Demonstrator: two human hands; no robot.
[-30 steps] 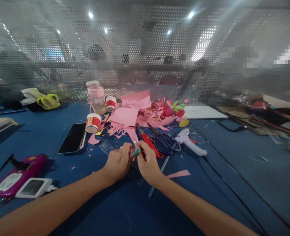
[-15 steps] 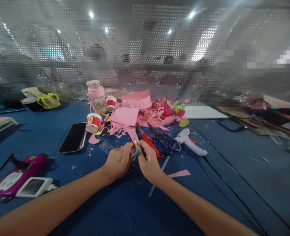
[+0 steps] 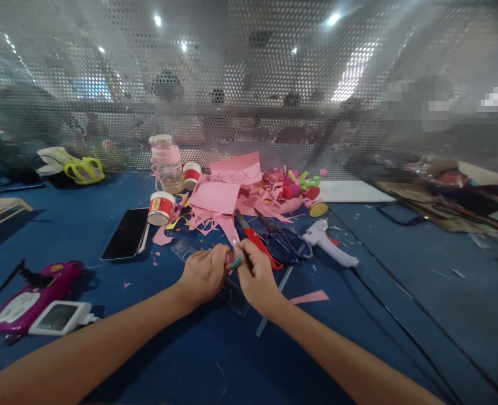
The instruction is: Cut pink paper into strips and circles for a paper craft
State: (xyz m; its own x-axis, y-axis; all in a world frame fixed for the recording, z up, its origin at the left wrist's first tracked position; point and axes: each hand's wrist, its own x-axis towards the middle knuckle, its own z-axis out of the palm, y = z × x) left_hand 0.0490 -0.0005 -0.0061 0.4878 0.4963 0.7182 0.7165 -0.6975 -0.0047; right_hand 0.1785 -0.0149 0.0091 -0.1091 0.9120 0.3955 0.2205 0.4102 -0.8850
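Observation:
My left hand is closed, with its fingers curled in and its fingertips against the other hand. My right hand is closed in a pinch, thumb and forefinger meeting close to the left fingers. Between the two hands shows a small teal bit; whether it is a held piece or a nail I cannot tell. A hint of pink is at the left fingertips, mostly hidden. Under and behind the hands lies a clear ruler. Just beyond them are red-handled scissors and dark blue-handled scissors.
Pink paper and scraps are heaped ahead, near paper cups and a bottle. A phone and purple case lie left. At right are a white glue gun with its cord and a clear stick.
The hands stay together in nearly the same place. My right hand has shifted very slightly, with a little more of the ruler showing between the wrists. The view has tilted slightly.

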